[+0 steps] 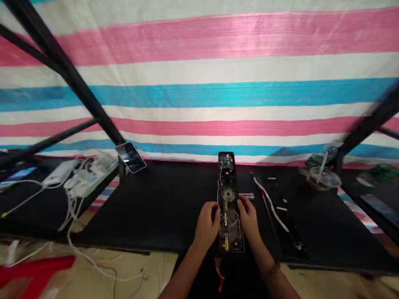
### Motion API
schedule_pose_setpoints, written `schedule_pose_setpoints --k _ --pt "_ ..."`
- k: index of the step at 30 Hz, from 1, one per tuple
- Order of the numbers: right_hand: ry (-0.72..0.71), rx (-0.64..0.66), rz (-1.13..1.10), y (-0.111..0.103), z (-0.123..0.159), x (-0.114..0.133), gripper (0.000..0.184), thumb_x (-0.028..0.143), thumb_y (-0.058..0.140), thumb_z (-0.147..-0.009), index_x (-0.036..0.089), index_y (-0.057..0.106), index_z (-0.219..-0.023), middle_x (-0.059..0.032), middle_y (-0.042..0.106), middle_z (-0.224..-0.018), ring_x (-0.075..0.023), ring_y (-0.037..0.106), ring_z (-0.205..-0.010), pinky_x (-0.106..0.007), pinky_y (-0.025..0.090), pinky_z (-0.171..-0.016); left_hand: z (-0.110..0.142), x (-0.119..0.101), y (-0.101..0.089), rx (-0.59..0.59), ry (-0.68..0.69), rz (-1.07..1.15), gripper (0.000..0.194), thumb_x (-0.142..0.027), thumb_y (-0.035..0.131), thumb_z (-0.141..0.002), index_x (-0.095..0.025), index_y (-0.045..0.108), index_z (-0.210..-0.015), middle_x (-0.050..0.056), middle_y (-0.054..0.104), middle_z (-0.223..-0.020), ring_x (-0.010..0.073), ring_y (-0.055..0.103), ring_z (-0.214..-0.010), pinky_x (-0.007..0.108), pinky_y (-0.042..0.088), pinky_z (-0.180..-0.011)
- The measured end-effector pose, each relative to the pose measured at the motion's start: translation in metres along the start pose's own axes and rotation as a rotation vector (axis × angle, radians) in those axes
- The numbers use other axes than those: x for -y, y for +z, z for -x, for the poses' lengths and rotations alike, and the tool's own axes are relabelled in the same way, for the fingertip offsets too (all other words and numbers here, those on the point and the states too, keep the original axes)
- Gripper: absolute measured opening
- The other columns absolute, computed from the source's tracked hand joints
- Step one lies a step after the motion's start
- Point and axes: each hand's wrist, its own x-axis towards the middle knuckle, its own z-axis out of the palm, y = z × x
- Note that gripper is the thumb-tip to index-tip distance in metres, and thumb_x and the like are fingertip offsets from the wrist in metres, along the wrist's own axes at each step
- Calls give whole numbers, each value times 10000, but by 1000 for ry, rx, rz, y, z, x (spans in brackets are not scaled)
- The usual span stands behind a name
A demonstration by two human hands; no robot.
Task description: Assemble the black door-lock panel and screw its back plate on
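Note:
A long black device body (230, 199) lies open on the black table (162, 207), showing a circuit board at its far end, a round metal part in the middle and brass parts near me. My left hand (207, 226) grips its left edge with curled fingers. My right hand (249, 218) holds the right edge the same way. Both hands sit at the device's middle to near section.
A black cover plate (282, 211) with a white cable (271, 203) and a thin tool lies to the right. A plastic cup with a straw (319, 176) stands far right. A phone (131, 158), chargers and white cables (77, 178) lie left. Black frame bars cross both sides.

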Motion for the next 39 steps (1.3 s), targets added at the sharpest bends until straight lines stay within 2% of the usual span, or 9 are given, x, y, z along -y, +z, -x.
schedule_pose_setpoints --k 6,13,26,39 --pt "29 82 -55 1 -2 -2 425 489 691 -808 178 670 -1098 -109 749 -1032 -271 707 -938 -413 561 -860 2 -4 -3 -40 -7 -27 170 -278 506 -966 -199 606 -1078 78 663 -1030 224 638 -984 396 515 -909" --pt "29 93 -101 4 -1 -2 438 442 745 -777 187 659 -1124 -116 757 -1059 -278 726 -955 -423 578 -864 -3 -9 -6 -50 -8 -40 157 -259 553 -923 -196 628 -1046 78 674 -983 232 650 -941 398 531 -869" --pt "79 27 -47 2 0 -5 469 465 797 -728 181 690 -1085 -116 765 -1057 -278 729 -961 -426 574 -891 -3 -5 -9 10 -26 8 158 -242 537 -933 -203 613 -1066 83 672 -1017 238 637 -989 426 519 -902" --pt "113 -32 14 1 2 4 485 537 768 -731 178 723 -1053 -112 779 -980 -283 728 -905 -401 587 -819 -1 -1 -8 -37 -47 6 194 -215 582 -893 -213 617 -1083 83 653 -1043 249 612 -1024 454 523 -914"
